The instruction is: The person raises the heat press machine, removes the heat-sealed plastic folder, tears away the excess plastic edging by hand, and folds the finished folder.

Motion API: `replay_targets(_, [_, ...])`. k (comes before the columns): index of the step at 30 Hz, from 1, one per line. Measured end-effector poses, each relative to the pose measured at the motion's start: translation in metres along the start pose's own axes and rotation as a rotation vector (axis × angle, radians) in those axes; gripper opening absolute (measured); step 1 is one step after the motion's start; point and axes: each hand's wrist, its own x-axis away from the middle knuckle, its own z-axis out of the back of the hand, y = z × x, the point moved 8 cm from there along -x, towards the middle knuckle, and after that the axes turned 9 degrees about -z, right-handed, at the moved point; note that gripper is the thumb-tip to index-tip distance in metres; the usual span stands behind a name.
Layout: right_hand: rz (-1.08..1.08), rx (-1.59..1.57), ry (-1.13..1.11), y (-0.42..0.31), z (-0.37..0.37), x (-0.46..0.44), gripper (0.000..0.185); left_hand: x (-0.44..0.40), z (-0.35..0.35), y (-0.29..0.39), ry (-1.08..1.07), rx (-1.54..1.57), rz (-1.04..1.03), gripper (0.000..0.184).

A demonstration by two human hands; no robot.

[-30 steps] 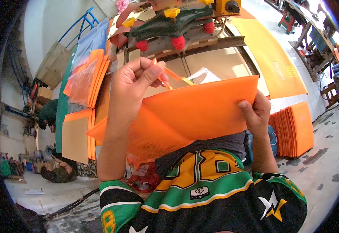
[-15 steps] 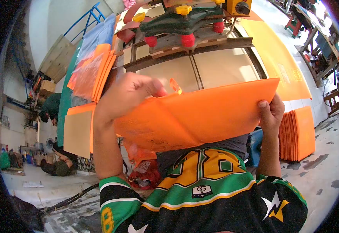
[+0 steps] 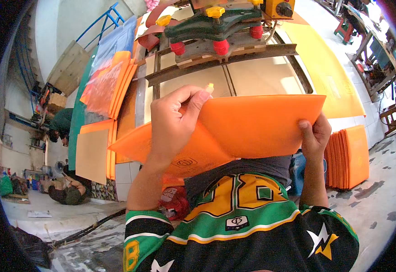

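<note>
My right hand (image 3: 315, 136) grips the right end of an orange sheet (image 3: 261, 124), thumb on its near face. The sheet is creased near its middle, and a printed emblem shows on its lower left part. At its upper edge, my left hand (image 3: 180, 118) is closed, with thumb and forefinger pinching a small pale yellow piece (image 3: 210, 88). How far that piece reaches behind the sheet is hidden.
A machine with a green clamp arm (image 3: 214, 27) stands beyond a metal frame (image 3: 225, 63). Orange stacks stand at the right (image 3: 347, 156) and left (image 3: 112, 86). Yellow sheets (image 3: 327, 72) lie at the right. Two people are at the far left.
The orange strip seen above the sheet is out of sight. My left hand has moved right along the upper edge and now pinches the pale yellow piece.
</note>
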Motion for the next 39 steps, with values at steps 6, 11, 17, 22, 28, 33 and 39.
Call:
replay_targets(6, [0.028,0.114,0.017,-0.011,-0.003,0.004,0.038,0.003,0.020,0.001,0.212,0.069,-0.045,0.025])
replay_targets(11, [0.001,0.065,0.041,0.001,0.006,0.009,0.038,0.002,0.047,-0.004,0.375,0.067,-0.087,0.025])
replay_targets(17, [0.000,0.019,0.083,0.013,0.023,0.013,0.043,0.003,0.096,-0.024,0.479,0.008,-0.050,0.029])
replay_targets(22, [-0.020,0.044,0.078,0.028,0.039,0.010,0.048,0.004,0.108,-0.048,0.406,-0.121,0.135,0.036])
replay_targets(28, [-0.001,0.022,0.118,0.026,0.047,0.004,0.052,0.015,0.095,-0.066,-0.027,-0.111,0.310,0.052])
replay_targets(33, [0.005,0.024,0.098,0.030,0.047,0.002,0.052,0.014,0.040,-0.022,-0.412,-0.222,0.167,0.036])
replay_targets(39, [0.006,-0.006,0.106,0.022,0.044,0.004,0.049,0.016,0.040,-0.021,-0.046,-0.145,0.061,0.027])
